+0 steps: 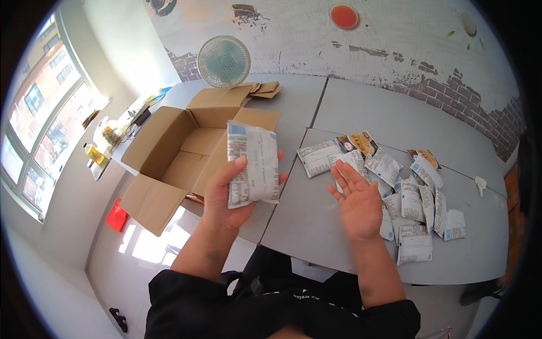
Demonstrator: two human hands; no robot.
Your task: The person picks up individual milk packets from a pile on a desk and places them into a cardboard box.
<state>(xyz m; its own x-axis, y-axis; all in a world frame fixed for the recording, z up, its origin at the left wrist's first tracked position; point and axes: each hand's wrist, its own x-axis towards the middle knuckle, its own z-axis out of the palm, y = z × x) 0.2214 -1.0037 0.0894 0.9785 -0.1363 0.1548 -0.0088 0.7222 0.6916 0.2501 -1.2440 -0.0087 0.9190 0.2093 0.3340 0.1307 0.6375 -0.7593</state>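
Note:
My left hand (226,189) grips a white printed packet (254,164) and holds it upright above the table, just right of an open cardboard box (192,164). The packet's printed back faces me; my thumb lies across it and fingertips show at its right edge. My right hand (359,200) is raised with the palm up and fingers spread, holding nothing. Beyond and to the right of it lies a loose pile of similar packets (412,200), mostly white side up. An orange-brown front (361,143) shows on one packet at the pile's far side.
Grey tables (316,220) meet along visible seams. A round mesh fan (224,62) stands behind the box, near folded cardboard pieces (265,89). A crumpled white tissue (480,185) lies at the far right. On the left sill stands a yellow bottle (95,153); a red bag (116,216) is below.

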